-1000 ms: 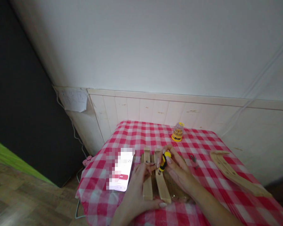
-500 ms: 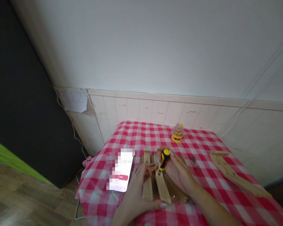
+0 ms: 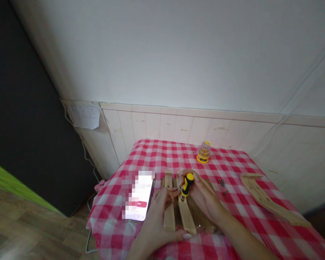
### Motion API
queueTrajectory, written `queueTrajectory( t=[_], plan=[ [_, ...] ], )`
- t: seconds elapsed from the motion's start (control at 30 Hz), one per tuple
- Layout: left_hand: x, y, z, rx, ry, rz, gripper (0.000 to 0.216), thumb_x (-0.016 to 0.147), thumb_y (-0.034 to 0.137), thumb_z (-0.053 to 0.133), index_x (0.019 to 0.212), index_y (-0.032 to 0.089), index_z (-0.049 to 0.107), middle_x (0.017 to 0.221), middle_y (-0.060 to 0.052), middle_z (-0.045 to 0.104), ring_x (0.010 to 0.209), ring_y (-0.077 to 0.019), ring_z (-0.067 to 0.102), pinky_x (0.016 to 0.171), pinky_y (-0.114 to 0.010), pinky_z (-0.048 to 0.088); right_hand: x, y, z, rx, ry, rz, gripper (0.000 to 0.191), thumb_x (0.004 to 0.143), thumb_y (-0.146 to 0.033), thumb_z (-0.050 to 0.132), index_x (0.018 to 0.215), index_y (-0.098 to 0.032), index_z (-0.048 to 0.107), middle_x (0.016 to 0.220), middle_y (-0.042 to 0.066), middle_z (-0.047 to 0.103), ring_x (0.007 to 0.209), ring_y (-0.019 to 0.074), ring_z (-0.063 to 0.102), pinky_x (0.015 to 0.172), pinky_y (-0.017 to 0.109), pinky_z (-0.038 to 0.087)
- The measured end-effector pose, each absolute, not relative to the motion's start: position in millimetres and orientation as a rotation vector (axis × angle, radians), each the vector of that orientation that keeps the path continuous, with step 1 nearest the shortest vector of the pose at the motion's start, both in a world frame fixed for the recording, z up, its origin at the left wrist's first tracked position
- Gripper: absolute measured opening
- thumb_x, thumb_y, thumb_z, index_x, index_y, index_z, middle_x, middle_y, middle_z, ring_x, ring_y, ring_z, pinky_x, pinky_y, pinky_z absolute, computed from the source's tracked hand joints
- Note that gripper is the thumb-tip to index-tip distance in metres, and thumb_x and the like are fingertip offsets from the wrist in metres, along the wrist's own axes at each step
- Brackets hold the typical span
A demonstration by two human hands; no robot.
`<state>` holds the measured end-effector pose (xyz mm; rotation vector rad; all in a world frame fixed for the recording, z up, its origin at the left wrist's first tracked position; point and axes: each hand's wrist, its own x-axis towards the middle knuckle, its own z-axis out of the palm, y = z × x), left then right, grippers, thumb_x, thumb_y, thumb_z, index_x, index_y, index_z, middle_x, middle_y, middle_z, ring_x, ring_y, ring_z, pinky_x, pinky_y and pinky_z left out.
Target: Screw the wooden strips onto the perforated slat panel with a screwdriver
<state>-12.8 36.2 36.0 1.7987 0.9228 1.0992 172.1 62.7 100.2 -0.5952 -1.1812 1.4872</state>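
Note:
My right hand (image 3: 203,195) is closed around a yellow-and-black screwdriver (image 3: 188,185), which is tilted with its tip down at a hole in the right wooden bar (image 3: 188,220). Beside that bar lies a second pale wooden bar (image 3: 169,218). Both rest on a darker brown board (image 3: 203,216). My left hand (image 3: 162,209) reaches over the left bar and grips the work. Its fingertips are between the bars near the screwdriver, and its thumb lies along their near ends. The fingers partly hide the middle of the left bar.
A lit phone (image 3: 141,198) lies left of my left hand. Several screws (image 3: 221,182) lie right of the board. Farther right are curved wooden pieces (image 3: 268,198). A clear bit case with a yellow base (image 3: 204,152) stands at the back of the checked tablecloth (image 3: 165,153).
The screwdriver handle has shifted very slightly left and down with my right hand. My left hand and the wooden bars stay in place.

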Motion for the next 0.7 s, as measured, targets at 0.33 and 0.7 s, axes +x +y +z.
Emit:
queueTrajectory(
  t=[0.33, 0.7],
  plan=[
    [-13, 35, 38, 1.8, 0.926, 1.079, 0.098, 0.065, 0.085, 0.084, 0.139, 0.025, 0.062, 0.144, -0.015, 0.061, 0.137, -0.0432, 0.056, 0.117, -0.062, 0.043, 173, 61, 98, -0.677, -1.215, 1.431, 0.042, 0.091, -0.066, 0.072, 0.101, -0.025, 0.075, 0.101, 0.008, 0.074, 0.11, 0.03, 0.067, 0.102, 0.045, 0.053],
    [-13, 36, 36, 1.801, 0.928, 1.085, 0.099, 0.064, 0.083, 0.084, 0.14, 0.024, 0.061, 0.145, -0.016, 0.06, 0.137, -0.043, 0.056, 0.116, -0.06, 0.045, 179, 65, 88, -0.737, -1.314, 1.262, 0.038, 0.096, -0.063, 0.068, 0.108, -0.028, 0.078, 0.115, 0.008, 0.075, 0.117, 0.0309, 0.066, 0.11, 0.046, 0.048]
  ],
)
